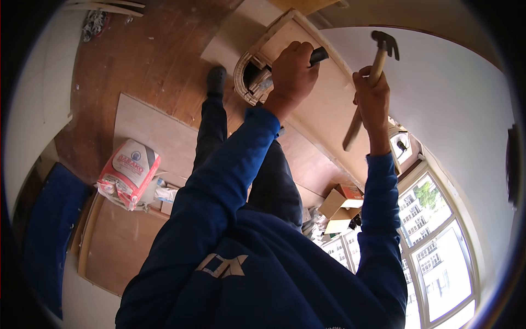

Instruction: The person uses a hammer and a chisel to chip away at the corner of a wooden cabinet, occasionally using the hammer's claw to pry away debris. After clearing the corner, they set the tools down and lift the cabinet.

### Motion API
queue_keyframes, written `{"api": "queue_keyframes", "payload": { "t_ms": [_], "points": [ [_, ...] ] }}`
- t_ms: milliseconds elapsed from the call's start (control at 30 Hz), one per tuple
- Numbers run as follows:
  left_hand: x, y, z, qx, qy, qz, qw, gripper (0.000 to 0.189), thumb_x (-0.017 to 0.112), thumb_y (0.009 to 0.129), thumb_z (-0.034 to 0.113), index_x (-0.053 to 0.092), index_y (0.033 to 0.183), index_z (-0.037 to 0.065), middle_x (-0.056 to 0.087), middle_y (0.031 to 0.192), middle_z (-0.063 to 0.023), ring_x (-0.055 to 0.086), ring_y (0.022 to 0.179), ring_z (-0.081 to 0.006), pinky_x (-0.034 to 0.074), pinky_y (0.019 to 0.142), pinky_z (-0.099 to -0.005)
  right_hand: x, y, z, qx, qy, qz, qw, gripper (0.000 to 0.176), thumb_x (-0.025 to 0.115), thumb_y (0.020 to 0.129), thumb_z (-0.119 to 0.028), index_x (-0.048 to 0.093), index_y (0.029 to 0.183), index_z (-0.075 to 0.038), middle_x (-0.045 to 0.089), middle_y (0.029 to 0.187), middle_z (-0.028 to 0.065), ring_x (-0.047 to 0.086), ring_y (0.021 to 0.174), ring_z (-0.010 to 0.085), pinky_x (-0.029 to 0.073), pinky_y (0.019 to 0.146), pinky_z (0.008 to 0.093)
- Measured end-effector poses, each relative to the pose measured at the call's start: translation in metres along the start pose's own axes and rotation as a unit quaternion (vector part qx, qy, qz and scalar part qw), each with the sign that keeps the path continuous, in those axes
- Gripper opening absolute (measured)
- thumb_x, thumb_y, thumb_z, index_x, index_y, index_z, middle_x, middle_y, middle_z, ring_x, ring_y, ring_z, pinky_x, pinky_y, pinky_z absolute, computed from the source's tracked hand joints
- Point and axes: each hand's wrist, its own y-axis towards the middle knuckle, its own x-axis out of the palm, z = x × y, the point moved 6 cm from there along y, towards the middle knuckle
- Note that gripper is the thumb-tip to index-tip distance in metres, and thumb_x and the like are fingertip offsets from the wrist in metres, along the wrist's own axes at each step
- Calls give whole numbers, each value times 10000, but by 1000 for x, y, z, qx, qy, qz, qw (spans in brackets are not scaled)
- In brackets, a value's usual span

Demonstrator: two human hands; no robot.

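My right hand [373,96] is wrapped round the light wooden handle of a claw hammer [388,41], raised with its dark metal head upward. In my left hand [296,71] is a chisel [319,55], its black handle end sticking out past my fist. The chisel's other end points toward a rounded opening with a layered, pale rim [241,79] at the end of a long beige panel [329,104]. My left fist covers the middle of the tool, and where its tip touches cannot be made out. Hammer head and chisel handle are apart.
My shoe [216,82] is on the wooden floor [159,60], close to the opening. A red and white bag [130,170] stands on boards at the left. Near the windows [438,252] sits an open cardboard box [334,204] among loose items. A pale wall [438,77] rises at the right.
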Motion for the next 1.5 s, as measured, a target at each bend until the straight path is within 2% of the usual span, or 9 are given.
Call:
{"api": "queue_keyframes", "payload": {
  "t_ms": [33,67,100,167,367,433,600,833,1500],
  "points": [
    [0,0,-1,8,3,9,1000,167,753,812,131,597,844,79,640,856,-121,664,818,-390,543,686,-517,-1,0,5,50,85,50,994,168,696,950,-155,621,1024,-25,639,745,161,664,685,334,557,661,403],
    [0,1,0,18,6,17,1000,168,754,812,132,598,847,80,640,862,-122,665,823,-390,543,688,-519,16,14,36,-130,-52,62,988,181,697,947,-159,619,1016,-11,621,756,176,671,742,369,568,693,432],
    [0,0,0,21,5,17,1000,168,754,812,132,598,847,80,640,862,-122,665,823,-390,543,688,-519,34,-7,19,-438,-256,43,861,187,697,945,-164,628,1044,-22,659,836,204,681,826,406,562,728,465],
    [0,-2,-4,-1,5,-10,1000,170,755,809,130,598,855,82,642,874,-125,666,839,-389,543,691,-525,19,-9,-4,-190,-155,-100,964,190,701,938,-157,636,1073,-39,685,879,213,670,823,441,548,733,488],
    [0,0,-4,-12,14,-22,1000,158,742,822,146,612,882,79,647,891,-134,671,859,-389,548,712,-524,8,3,11,25,14,35,999,177,713,932,-141,633,1064,-53,670,807,165,691,747,362,554,705,440],
    [1,-4,-9,-18,24,-34,999,175,752,814,147,608,877,70,643,885,-146,661,846,-398,535,713,-524,26,-21,-17,-272,-155,-69,947,155,694,954,-123,628,1056,-27,673,796,164,682,722,374,561,708,426],
    [-8,-25,37,-49,22,-126,991,175,763,822,144,624,894,67,653,894,-142,674,853,-379,536,730,-510,-6,-22,-3,45,-5,-31,998,202,702,938,-157,635,1074,-23,602,693,100,632,617,220,532,627,392],
    [5,14,46,64,-1,-37,997,187,788,818,142,618,841,69,641,833,-116,673,787,-361,534,653,-481,-36,-42,20,54,29,31,998,223,711,941,-196,637,1079,-37,541,672,8,534,548,104,472,520,308],
    [33,28,20,45,30,21,998,160,754,828,142,613,843,68,659,874,-137,677,818,-385,551,686,-514,-44,-30,34,46,73,54,995,205,713,953,-182,631,1062,-30,530,674,-13,507,541,76,451,510,268]
  ]
}}
